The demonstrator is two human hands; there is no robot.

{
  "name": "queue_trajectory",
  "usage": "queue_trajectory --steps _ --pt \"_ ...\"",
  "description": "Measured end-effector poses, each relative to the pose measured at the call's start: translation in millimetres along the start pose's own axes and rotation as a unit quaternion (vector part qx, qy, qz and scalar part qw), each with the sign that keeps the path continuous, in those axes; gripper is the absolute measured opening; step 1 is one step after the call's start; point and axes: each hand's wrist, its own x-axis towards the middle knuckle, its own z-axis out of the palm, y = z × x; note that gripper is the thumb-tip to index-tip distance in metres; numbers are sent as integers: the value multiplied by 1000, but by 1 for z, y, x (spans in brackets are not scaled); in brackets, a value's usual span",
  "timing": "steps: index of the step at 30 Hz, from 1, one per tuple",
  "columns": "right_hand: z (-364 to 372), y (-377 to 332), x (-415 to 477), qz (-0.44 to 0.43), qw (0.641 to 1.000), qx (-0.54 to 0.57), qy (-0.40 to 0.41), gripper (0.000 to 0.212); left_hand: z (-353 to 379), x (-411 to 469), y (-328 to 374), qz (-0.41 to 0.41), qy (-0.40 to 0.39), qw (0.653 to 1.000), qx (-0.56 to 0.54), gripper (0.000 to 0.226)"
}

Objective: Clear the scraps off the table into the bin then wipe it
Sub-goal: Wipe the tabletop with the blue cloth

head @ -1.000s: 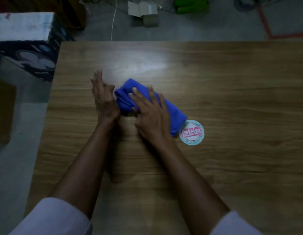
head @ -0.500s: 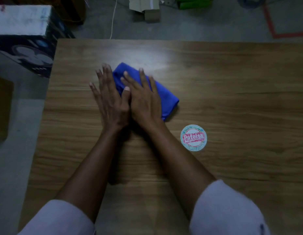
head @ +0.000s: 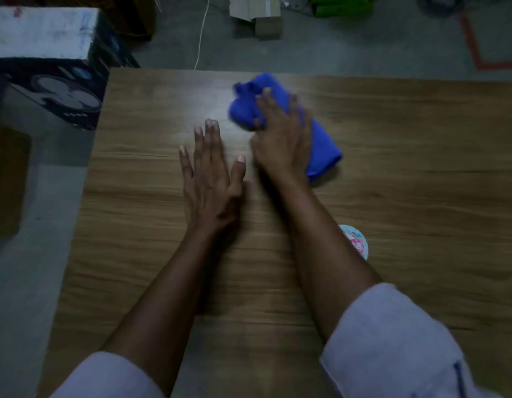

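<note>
A folded blue cloth (head: 325, 147) lies on the wooden table (head: 421, 196) near its far edge. My right hand (head: 280, 139) presses flat on the cloth with straight fingers; it is blurred by motion. My left hand (head: 209, 176) rests flat on the bare wood just left of the cloth, fingers spread, touching nothing else. A round printed sticker (head: 356, 242) sits on the table, partly hidden behind my right forearm.
A dark printed box with a white top (head: 48, 67) stands on the floor beyond the table's left far corner. Cardboard pieces (head: 257, 15), a white cable (head: 201, 33) and a green object (head: 341, 7) lie on the floor past the far edge.
My right hand has pushed the cloth away and to the right, toward the far edge. My left hand has come off the cloth and now lies on bare wood.
</note>
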Motion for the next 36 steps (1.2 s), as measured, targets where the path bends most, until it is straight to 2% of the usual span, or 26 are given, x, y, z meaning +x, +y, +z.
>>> queue_trajectory --steps 2,4,8,12,14,16,19,22,25,27,31,34,36 --pt "8 -18 -17 -91 995 13 -25 60 -2 0 -2 -12 17 999 -41 74" --pt "6 -6 -37 -122 992 25 -19 61 -2 1 -4 -24 2 999 -40 76" --pt "-16 42 -11 -32 999 -2 -9 75 -2 2 -1 -8 -34 999 37 77" --pt "-31 42 39 47 999 14 -8 70 -4 0 3 -12 -48 997 52 77" --pt "-23 27 19 24 998 50 5 71 -6 2 3 -14 -43 998 51 78" --pt "-11 15 -16 -42 997 61 7 73 -5 3 2 -11 -43 998 55 78" --pt "-12 21 -21 -95 994 4 -47 77 -3 2 3 -7 -52 997 64 79" --pt "-25 40 29 -52 996 -52 -56 74 -5 2 5 -12 -58 997 52 79" --pt "-27 34 43 9 999 -23 -38 71 -6 1 7 -14 -53 997 52 79" --pt "-12 15 13 -20 999 21 -22 74 -6 2 6 -15 -48 997 51 79" --pt "1 15 -72 -133 986 99 -30 61 -4 2 1 0 -27 999 23 78" --pt "-18 64 -73 -130 989 68 -12 56 -5 2 2 2 -33 999 32 76" --pt "-28 93 -52 -76 996 30 22 52 -6 1 3 -1 -36 999 35 77"
